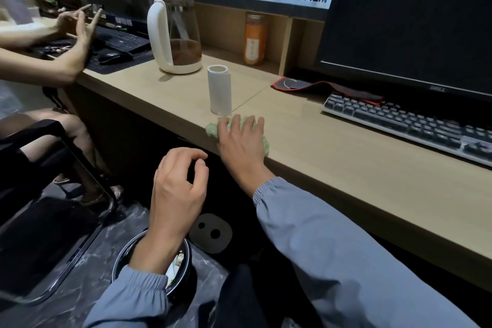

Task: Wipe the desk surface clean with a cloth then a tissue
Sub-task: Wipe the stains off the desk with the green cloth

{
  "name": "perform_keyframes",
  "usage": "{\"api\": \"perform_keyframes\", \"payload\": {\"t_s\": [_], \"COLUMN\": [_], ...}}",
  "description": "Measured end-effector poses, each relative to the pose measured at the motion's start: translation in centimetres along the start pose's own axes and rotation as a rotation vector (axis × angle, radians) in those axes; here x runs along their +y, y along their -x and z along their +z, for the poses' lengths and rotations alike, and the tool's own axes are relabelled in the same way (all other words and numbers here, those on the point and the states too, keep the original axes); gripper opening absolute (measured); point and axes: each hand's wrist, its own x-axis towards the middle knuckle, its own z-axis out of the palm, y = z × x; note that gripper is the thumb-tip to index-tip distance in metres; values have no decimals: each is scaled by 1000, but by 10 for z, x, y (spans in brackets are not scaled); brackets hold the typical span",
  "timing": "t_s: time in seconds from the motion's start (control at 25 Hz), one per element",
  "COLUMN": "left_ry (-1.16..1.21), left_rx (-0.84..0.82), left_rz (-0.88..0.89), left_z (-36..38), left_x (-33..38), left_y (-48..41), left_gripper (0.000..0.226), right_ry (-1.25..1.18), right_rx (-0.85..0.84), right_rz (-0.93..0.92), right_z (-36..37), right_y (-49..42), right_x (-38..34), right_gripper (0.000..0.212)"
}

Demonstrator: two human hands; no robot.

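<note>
Nearest, on the floor below the desk's front edge, stands a dark bin (189, 254) with scraps in it. The left hand (178, 189) hovers above it, just under and in front of that edge. Its fingers are loosely curled and grasp nothing; it looks placed to catch whatever gets swept off, though that is only a judgement.

At the front edge of the desk (346, 157), near its seam, the right hand (241, 146) lies on the crumpled green cloth (211, 130). The fingers are spread and pressing down rather than pinching, which suits wiping. The cloth bulges out on both sides of the palm and reaches the very edge, so the stroke seems aimed at pushing dirt over toward the bin. The cloth stage appears to be under way.

Just behind the cloth, the tissue roll (219, 89) stands upright, untouched and within easy reach for the second stage. Farther back toward the rear edge sits a white kettle (173, 32), and an orange bottle (255, 38) stands in the recess. To the right, a keyboard (407, 122) and a dark monitor (412, 16) limit the free wiping area.

At the far left corner, another person's hands (80, 26) are raised over a second keyboard.
</note>
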Motion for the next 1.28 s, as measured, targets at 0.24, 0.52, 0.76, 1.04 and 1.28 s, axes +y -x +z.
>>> {"api": "perform_keyframes", "payload": {"t_s": [0.24, 0.52, 0.76, 1.04, 1.28], "left_ry": [49, 131, 145, 234, 240], "left_rx": [-47, -141, -269, -398, -516], "left_rz": [2, 93, 263, 492, 590], "left_z": [15, 49, 91, 141, 173], "left_x": [20, 66, 123, 221, 280], "left_y": [12, 31, 51, 88, 118], "left_gripper": [17, 19, 19, 17, 15], "right_ry": [88, 115, 168, 192, 220], "right_rx": [100, 148, 105, 129, -31], "right_rz": [-86, -59, -42, 101, 275], "right_z": [15, 15, 16, 5, -8], "right_y": [29, 109, 209, 348, 430], "right_x": [27, 106, 205, 332, 400], "right_gripper": [45, 52, 51, 55, 59]}}
